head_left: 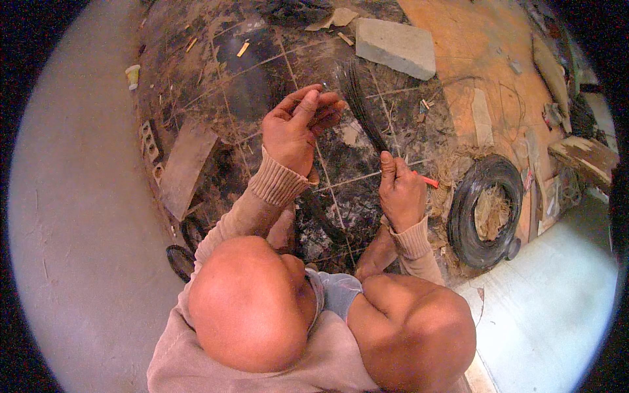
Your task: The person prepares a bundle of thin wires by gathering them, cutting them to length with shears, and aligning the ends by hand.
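My right hand (pixel 401 196) is closed around the lower end of a bundle of thin black wires (pixel 359 105), which fans upward and away from me. An orange-red handle (pixel 429 180) sticks out beside that hand; the tool it belongs to is mostly hidden, and I cannot tell whether the hand grips it too. Left of the wires' far ends, my left hand (pixel 295 128) has its thumb and fingers pressed together. Whatever they pinch, if anything, is too small to make out. Both hands are above a dark, dirty tiled floor (pixel 334 173), in front of my bent knees.
A coil of black wire (pixel 462 229) lies at the right. A pale stone block (pixel 396 49) sits at the far side. Left of me are a flat board (pixel 187 170) and a socket strip (pixel 149 141). A paper cup (pixel 133 76) stands by the left wall.
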Demonstrator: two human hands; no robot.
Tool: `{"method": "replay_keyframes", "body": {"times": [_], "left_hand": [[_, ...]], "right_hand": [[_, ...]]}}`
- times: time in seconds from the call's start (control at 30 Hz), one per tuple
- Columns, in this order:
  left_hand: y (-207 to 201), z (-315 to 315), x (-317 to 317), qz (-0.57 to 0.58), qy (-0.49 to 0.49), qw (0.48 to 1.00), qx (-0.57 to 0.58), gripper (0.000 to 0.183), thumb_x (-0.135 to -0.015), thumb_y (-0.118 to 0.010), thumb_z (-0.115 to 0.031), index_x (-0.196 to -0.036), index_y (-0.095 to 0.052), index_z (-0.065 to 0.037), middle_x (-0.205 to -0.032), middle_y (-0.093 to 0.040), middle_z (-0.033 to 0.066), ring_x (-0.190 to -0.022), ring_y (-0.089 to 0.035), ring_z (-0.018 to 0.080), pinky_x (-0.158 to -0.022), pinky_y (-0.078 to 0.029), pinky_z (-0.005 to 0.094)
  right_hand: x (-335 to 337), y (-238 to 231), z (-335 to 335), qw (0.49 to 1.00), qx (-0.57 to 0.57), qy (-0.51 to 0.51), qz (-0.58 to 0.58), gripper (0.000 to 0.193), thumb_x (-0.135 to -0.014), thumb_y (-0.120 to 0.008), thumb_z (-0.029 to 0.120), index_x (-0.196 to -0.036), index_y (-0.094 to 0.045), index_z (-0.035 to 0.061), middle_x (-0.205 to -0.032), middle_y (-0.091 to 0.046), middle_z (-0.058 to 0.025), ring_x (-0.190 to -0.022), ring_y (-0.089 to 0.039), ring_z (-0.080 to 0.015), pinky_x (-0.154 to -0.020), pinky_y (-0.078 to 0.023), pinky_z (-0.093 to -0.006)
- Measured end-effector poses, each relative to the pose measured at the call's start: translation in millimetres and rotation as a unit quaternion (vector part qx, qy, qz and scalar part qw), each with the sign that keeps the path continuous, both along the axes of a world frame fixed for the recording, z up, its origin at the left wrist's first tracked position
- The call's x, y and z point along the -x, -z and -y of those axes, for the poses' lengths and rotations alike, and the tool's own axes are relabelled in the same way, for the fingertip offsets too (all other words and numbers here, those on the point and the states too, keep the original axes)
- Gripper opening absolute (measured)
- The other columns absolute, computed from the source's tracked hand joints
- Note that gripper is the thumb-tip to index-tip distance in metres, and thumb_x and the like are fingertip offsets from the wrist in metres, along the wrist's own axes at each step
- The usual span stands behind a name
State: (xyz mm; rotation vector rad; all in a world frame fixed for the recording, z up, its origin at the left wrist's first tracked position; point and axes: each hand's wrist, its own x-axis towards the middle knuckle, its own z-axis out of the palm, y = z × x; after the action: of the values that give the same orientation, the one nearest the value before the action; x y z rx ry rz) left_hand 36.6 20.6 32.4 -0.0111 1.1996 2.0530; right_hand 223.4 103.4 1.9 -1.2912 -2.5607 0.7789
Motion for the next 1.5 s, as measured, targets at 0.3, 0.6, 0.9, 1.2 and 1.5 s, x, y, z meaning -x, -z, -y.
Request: {"method": "replay_keyframes", "body": {"times": [0.3,0.6,0.9,1.2,1.5], "left_hand": [[11.5,2.9,13.4,-0.256,0.016,0.960,0.117,0.030,-0.095,-0.060,-0.012,-0.119,-0.058,0.005,-0.085,-0.070,0.0154,-0.068,-0.069,0.0222,-0.064,-0.058,0.0321],[32.6,-7.2,0.2,-0.098,-0.062,0.987,0.114,0.051,-0.091,-0.066,-0.019,-0.134,-0.039,-0.010,-0.116,-0.058,0.0074,-0.104,-0.057,0.0184,-0.085,-0.051,0.0355],[-49.4,3.0,49.8,0.028,0.188,0.969,-0.155,0.047,-0.096,-0.050,-0.048,-0.111,-0.058,-0.005,-0.059,-0.046,-0.0030,-0.051,-0.043,0.0107,-0.049,-0.037,0.0252],[-140.2,28.1,91.3,-0.085,0.203,0.961,-0.170,0.040,-0.100,-0.047,-0.039,-0.085,-0.062,-0.005,-0.049,-0.035,-0.0071,-0.041,-0.032,0.0070,-0.043,-0.030,0.0240],[-67.9,-18.9,24.1,-0.180,0.007,0.983,0.037,0.036,-0.091,-0.065,-0.038,-0.078,-0.054,-0.007,-0.055,-0.040,-0.0016,-0.043,-0.035,0.0101,-0.042,-0.028,0.0269]], "right_hand": [[1.0,-10.4,2.4,0.994,-0.081,-0.051,0.043,0.049,-0.096,-0.048,0.049,-0.070,-0.054,0.0072,-0.051,-0.055,-0.0206,-0.047,-0.058,-0.0409,-0.043,-0.043,-0.0514],[10.3,-2.0,12.4,0.987,-0.142,-0.071,-0.033,0.040,-0.095,-0.055,0.040,-0.072,-0.050,0.0083,-0.050,-0.052,-0.0166,-0.045,-0.054,-0.0376,-0.040,-0.039,-0.0469],[53.8,0.8,16.3,0.960,-0.031,-0.195,-0.196,0.029,-0.088,-0.068,0.028,-0.085,-0.050,0.0051,-0.062,-0.058,-0.0180,-0.058,-0.060,-0.0389,-0.049,-0.045,-0.0462],[64.3,25.9,31.0,0.913,0.103,-0.233,-0.318,0.028,-0.084,-0.071,0.028,-0.080,-0.055,0.0052,-0.063,-0.056,-0.0171,-0.058,-0.060,-0.0370,-0.049,-0.045,-0.0412],[56.5,110.9,22.9,0.923,0.113,-0.153,-0.334,0.023,-0.076,-0.076,0.020,-0.070,-0.059,0.0058,-0.060,-0.055,-0.0150,-0.053,-0.057,-0.0314,-0.050,-0.044,-0.0381]]}}
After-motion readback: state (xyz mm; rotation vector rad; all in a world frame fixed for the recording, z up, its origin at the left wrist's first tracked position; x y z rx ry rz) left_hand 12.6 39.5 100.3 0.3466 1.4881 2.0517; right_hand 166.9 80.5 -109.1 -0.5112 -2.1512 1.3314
